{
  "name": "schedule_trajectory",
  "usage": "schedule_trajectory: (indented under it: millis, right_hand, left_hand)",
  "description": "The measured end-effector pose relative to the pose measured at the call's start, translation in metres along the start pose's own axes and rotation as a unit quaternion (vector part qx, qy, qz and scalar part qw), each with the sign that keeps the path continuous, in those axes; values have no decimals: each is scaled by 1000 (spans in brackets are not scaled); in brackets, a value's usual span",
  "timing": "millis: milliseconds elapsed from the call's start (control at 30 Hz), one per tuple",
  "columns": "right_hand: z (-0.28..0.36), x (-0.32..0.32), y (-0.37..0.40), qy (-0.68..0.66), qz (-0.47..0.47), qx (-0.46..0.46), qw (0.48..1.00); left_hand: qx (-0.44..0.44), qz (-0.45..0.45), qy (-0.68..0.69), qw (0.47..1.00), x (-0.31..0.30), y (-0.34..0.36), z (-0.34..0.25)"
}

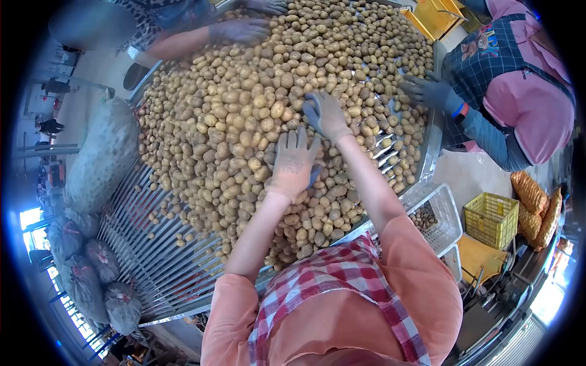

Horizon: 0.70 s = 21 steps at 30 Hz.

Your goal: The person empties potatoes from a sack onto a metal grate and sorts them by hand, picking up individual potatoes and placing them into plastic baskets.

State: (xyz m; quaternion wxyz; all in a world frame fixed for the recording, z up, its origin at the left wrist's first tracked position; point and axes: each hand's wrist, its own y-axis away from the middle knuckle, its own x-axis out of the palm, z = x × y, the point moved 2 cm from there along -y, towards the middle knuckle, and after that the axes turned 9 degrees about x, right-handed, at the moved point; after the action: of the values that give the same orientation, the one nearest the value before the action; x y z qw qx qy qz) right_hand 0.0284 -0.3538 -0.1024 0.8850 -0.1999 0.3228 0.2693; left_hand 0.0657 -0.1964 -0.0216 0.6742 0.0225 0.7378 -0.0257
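Observation:
A large heap of potatoes [232,116] covers most of a slatted metal table [146,244]. My left hand [294,163], in a pale glove with dark fingertips and edges, lies on the heap with its fingers spread, palm down. Just up and to the right, my right hand [328,116], gloved the same way, rests on the potatoes with its fingers bent toward the left. Whether a potato is under those fingers cannot be made out. The two hands are close together but apart.
At the top left a co-worker's gloved hands [239,30] reach over the heap. Another co-worker's gloved hand [427,90] is at the right edge. Full sacks [101,158] stand left. A white crate [448,213] and a yellow crate [490,221] sit at the right.

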Motion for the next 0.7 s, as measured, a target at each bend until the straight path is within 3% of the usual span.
schedule_trajectory:
  millis: [33, 100, 167, 233, 300, 333, 367, 433, 500, 533, 567, 600, 700]
  right_hand:
    - [-3, -8, 9, 1, 1, 1, 1000]
    - [8, -40, 29, -7, 42, 26, 999]
    - [1, -54, 50, 45, 44, -11, 998]
    - [-6, -64, 47, 95, 46, -50, 993]
    - [-8, -70, 29, 76, 159, 36, 984]
    - [-1, -74, 19, 35, 75, 19, 996]
    - [-3, -65, -2, 57, 50, -9, 997]
    - [-7, -44, -59, 112, 44, -14, 993]
    - [8, -28, -114, 137, 31, -85, 986]
    - [6, -10, -146, 212, 65, -67, 973]
    - [9, 2, -160, 217, 40, -68, 973]
    - [7, 19, -179, 244, 133, 13, 960]
    - [18, 49, -190, 299, 80, 69, 948]
  left_hand:
    - [28, -28, -56, 998, 5, 5, -7]
    - [6, -26, -18, 999, 8, 10, -20]
    - [50, 47, 19, 997, 6, 18, -32]
    - [58, 65, 67, 994, 12, 29, -44]
    - [66, 86, 113, 988, 21, 44, -56]
    - [62, 30, 101, 992, 23, 50, -59]
    - [60, -24, 89, 994, 24, 54, -59]
    - [65, -18, 101, 993, 22, 55, -55]
    - [63, -25, 143, 987, 25, 55, -51]
    - [60, -31, 155, 986, 28, 53, -48]
    - [83, -28, 162, 983, 30, 50, -47]
    - [80, -26, 172, 982, 30, 48, -46]
    - [82, -26, 187, 978, 26, 43, -44]
